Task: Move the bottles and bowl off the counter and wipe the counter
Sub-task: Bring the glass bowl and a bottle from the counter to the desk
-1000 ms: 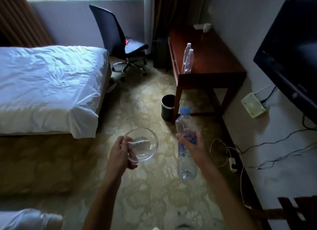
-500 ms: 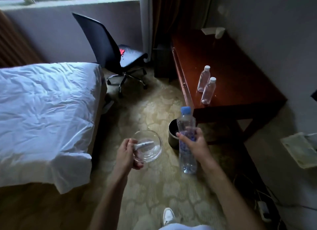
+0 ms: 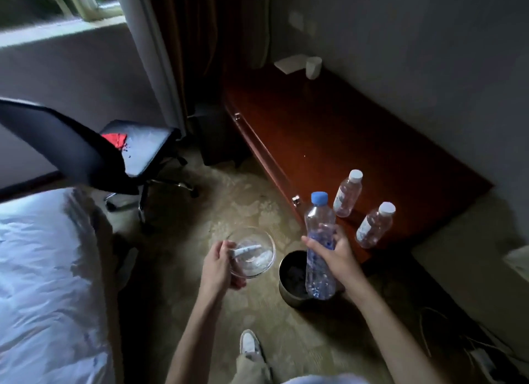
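My left hand [image 3: 219, 265] holds a clear glass bowl [image 3: 256, 259] by its rim, with a small white object lying inside it. My right hand [image 3: 333, 253] grips a tall clear water bottle [image 3: 319, 245] with a blue cap, upright, above a dark bin. Two smaller white-capped bottles [image 3: 347, 193] [image 3: 375, 225] stand near the front end of the red-brown wooden desk [image 3: 329, 132], just right of the held bottle.
A dark round waste bin [image 3: 292, 280] stands on the patterned carpet below my right hand. A black office chair [image 3: 114, 154] is at left, and the white bed [image 3: 48, 283] at lower left. A white cup [image 3: 313, 67] and paper sit at the desk's far end. Cables [image 3: 458, 338] lie at lower right.
I have walked closer to the desk; the two small bottles and the bin now sit right by my hands. Both hands keep their hold on the bowl and the bottle.
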Demonstrator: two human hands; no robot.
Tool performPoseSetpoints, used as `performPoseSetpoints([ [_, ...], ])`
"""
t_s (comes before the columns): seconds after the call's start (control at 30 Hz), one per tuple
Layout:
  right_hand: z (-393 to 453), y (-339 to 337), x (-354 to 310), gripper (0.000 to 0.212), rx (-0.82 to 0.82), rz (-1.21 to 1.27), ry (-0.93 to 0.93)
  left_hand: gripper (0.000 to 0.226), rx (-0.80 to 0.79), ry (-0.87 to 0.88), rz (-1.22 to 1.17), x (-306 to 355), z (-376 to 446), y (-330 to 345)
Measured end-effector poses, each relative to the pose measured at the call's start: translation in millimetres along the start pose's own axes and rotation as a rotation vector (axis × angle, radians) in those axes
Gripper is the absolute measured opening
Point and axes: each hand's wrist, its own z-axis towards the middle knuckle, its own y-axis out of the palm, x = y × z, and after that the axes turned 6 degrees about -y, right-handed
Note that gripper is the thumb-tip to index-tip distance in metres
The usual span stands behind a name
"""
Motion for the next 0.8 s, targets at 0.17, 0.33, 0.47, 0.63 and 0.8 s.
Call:
performPoseSetpoints([
  [0.17,80.8,23.0,-28.5,0.068,0.215,-0.051,-0.065,0.025,-0.112,0.036,0.193,88.5,118.3,10.7],
  [0.33,137.1,40.4,-22.3,0.065,0.412,-0.093,-0.054,0.026,-0.261,0.045,0.267,125.6,210.0,51.6],
  [0.47,200.0,44.4,-10.0,0.065,0.581,-0.06,-0.054,0.026,-0.377,0.057,0.333,143.4,282.0,103.9],
  [0.63,250.3,41.1,-11.2,0.073,0.744,-0.057,-0.039,0.027,-0.528,0.087,0.454,169.0,339.4,156.9],
  [0.8,266.3,44.1,-20.2,0.078,0.891,-0.129,0.018,0.028,-0.653,0.093,0.599,181.3,374.4,195.9],
])
